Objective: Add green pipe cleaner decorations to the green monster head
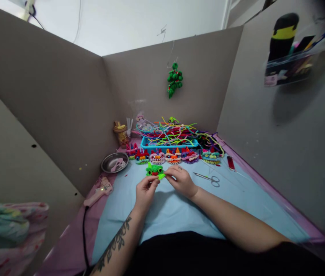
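1. At the middle of the head view, over the blue-covered counter (pixel 254 199), a fuzzy green figure (pixel 154 169) with round eyes is seen just beyond the fingertips.
2. Bright green piece (pixel 161 176) at the figure's lower right: pinched by the left hand (pixel 146 188) between thumb and fingers; its right end pinched by the right hand (pixel 183 180). Two-sided grip probably used so that a small, soft part is kept steady.
3. Scissors (pixel 207 178) laid right of the right hand, presumably within easy reach; glue gun (pixel 100 191) set at far left, likely so that its cord is kept off the work area.
4. Row of fuzzy figures (pixel 173 156) lined up in front of a blue tray (pixel 162 146) heaped with fuzzy stems (pixel 170 132); probably parked there so that the near space is left free. Metal bowl (pixel 105 168) placed at left, small pale items inside, not identifiable.
5. Join between piece and figure covered by fingers; attached or loose, cannot be told. Right forearm cut off by dark clothing; contents of the wall box (pixel 288 69) blurred.
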Tool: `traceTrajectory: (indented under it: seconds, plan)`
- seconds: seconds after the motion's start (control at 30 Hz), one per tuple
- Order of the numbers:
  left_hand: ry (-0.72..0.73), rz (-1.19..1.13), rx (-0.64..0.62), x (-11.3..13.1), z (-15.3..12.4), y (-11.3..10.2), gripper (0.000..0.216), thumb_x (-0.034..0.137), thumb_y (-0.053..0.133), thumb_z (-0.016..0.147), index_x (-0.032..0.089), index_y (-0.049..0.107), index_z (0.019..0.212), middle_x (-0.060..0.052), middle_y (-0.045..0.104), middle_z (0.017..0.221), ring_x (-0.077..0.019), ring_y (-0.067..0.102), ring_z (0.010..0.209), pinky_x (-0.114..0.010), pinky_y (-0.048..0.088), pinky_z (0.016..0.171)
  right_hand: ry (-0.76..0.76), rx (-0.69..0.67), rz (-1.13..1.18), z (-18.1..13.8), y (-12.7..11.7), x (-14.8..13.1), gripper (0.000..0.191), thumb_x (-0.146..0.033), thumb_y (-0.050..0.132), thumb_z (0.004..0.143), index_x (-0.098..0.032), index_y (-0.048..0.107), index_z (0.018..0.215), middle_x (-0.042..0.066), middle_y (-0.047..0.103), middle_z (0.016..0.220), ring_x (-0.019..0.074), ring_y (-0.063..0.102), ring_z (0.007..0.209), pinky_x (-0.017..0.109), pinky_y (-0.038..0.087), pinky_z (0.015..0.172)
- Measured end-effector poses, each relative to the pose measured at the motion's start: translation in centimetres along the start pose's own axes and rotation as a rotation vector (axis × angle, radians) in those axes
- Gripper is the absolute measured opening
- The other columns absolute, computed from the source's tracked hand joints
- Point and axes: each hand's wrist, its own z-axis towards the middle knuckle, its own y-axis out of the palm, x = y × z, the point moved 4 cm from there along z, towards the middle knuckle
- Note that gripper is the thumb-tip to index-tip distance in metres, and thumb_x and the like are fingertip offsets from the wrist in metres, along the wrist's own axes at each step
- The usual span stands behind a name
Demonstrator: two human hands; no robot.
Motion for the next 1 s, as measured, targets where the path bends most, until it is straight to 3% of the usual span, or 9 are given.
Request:
traceTrajectory:
  seconds: [0.5, 0.77, 1.0]
  plan:
    - [0.01, 0.025, -0.089, -0.54, 0.28, 0.13, 0.021, 0.035, 0.061, 0.074, 0.016, 0.065, 0.082, -0.004, 0.066, 0.07, -0.0148, 0.059, 0.064, -0.024, 0.047, 0.061, -0.096, -0.068, -0.094, -0.39, -0.02, -0.37, 0.015, -0.016, 0.05, 0.081, -0.021, 0.062, 0.088, 0.007, 0.062, 0.082, 0.0179, 0.054, 0.076, 0.032, 0.046, 0.072]
    - [-0.006, -0.048, -0.087, -0.49, 0.3, 0.22, 0.023, 0.035, 0.064, 0.072, 0.014, 0.065, 0.081, -0.004, 0.066, 0.068, -0.0137, 0.06, 0.063, -0.024, 0.048, 0.06, -0.079, 0.066, -0.036, -0.22, -0.21, -0.46, 0.017, -0.017, 0.056, 0.078, -0.02, 0.061, 0.094, 0.006, 0.062, 0.085, 0.0175, 0.057, 0.081, 0.033, 0.048, 0.075]
    - [-0.046, -0.067, -0.1, -0.31, 0.26, 0.37, 0.023, 0.033, 0.066, 0.07, 0.014, 0.066, 0.082, -0.004, 0.068, 0.068, -0.0134, 0.061, 0.061, -0.024, 0.048, 0.06, -0.103, 0.022, -0.002, -0.26, -0.01, -0.71, 0.014, -0.015, 0.055, 0.08, -0.021, 0.061, 0.09, 0.005, 0.063, 0.08, 0.0163, 0.058, 0.076, 0.031, 0.049, 0.071]
